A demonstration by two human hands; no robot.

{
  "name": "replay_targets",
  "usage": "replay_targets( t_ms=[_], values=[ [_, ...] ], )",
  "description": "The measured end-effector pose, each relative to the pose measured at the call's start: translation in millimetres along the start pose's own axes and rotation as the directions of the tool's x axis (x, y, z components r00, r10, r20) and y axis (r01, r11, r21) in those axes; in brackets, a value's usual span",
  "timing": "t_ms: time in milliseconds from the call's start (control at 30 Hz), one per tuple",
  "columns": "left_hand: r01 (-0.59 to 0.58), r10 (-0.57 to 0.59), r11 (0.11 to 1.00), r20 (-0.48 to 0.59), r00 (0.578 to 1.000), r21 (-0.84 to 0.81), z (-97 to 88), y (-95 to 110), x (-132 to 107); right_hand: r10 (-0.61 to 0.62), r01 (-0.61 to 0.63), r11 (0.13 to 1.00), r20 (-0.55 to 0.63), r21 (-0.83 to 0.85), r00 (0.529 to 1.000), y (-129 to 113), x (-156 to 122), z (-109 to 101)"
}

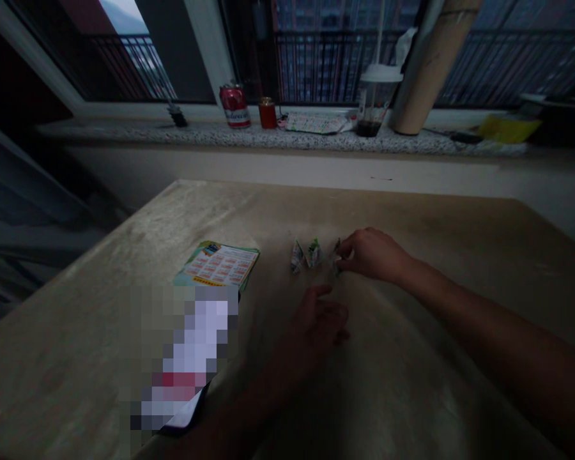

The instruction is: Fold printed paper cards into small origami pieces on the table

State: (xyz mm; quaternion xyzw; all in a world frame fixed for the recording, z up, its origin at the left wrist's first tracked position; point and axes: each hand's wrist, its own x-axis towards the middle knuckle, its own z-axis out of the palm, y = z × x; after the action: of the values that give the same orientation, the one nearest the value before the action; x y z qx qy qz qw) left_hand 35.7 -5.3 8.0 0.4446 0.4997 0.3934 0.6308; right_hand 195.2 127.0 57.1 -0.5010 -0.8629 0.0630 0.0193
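Note:
Two small folded paper figures [305, 255] stand side by side on the beige table [412, 383]. A third folded paper piece [336, 257] is right of them, pinched by the fingers of my right hand [371, 254]. My left hand [319, 321] hovers or rests on the table just in front of the figures, its fingers loosely curled with nothing visible in them. A stack of printed colourful paper sheets [219, 264] lies to the left of the figures.
A blurred-out object [182, 358] lies at the table's near left. On the stone window sill [124, 131] behind stand a red can [234, 106], a small red jar [267, 113], a lidded cup with straw [374, 99], a cardboard tube [426, 70] and yellow paper [508, 128].

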Motion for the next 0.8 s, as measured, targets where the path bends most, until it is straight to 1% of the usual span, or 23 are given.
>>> replay_targets(
  t_ms=[67, 133, 267, 400, 500, 567, 667, 733, 800],
  values=[
    [-0.029, 0.029, 1.000, 0.019, 0.999, -0.001, -0.1, 0, -1, 0.013, -0.012, 0.999, 0.017, -0.038, 1.000, 1, 13, 5],
    [-0.041, 0.040, 0.999, 0.032, 0.999, 0.003, -0.5, 1, -2, 0.000, 0.002, 0.998, 0.037, -0.057, 0.999, 1, 20, 7],
    [-0.058, 0.054, 0.996, 0.057, 0.997, 0.067, -2.1, 7, -5, -0.053, 0.057, 0.996, 0.064, -0.071, 0.997, 2, 20, 1],
    [-0.082, 0.069, 0.973, 0.067, 0.995, 0.214, -4.7, 19, -13, -0.091, 0.092, 0.993, 0.028, -0.070, 0.995, 4, 16, -12],
    [-0.090, 0.080, 0.925, 0.042, 0.996, 0.369, -9.0, 28, -19, -0.119, 0.117, 0.990, -0.014, -0.076, 0.993, -1, 16, -21],
    [-0.102, 0.101, 0.875, 0.026, 0.995, 0.473, -14.3, 33, -23, -0.161, 0.159, 0.984, -0.028, -0.083, 0.987, -11, 19, -25],
    [-0.116, 0.149, 0.787, -0.004, 0.989, 0.606, -28.7, 40, -30, -0.255, 0.251, 0.963, -0.035, -0.099, 0.966, -37, 27, -24],
    [-0.107, 0.169, 0.730, -0.027, 0.985, 0.675, -44.4, 43, -35, -0.344, 0.338, 0.935, -0.037, -0.110, 0.938, -59, 33, -17],
    [-0.081, 0.197, 0.684, -0.077, 0.977, 0.725, -65.1, 47, -40, -0.433, 0.425, 0.897, -0.045, -0.124, 0.900, -81, 40, -5]
  ],
)
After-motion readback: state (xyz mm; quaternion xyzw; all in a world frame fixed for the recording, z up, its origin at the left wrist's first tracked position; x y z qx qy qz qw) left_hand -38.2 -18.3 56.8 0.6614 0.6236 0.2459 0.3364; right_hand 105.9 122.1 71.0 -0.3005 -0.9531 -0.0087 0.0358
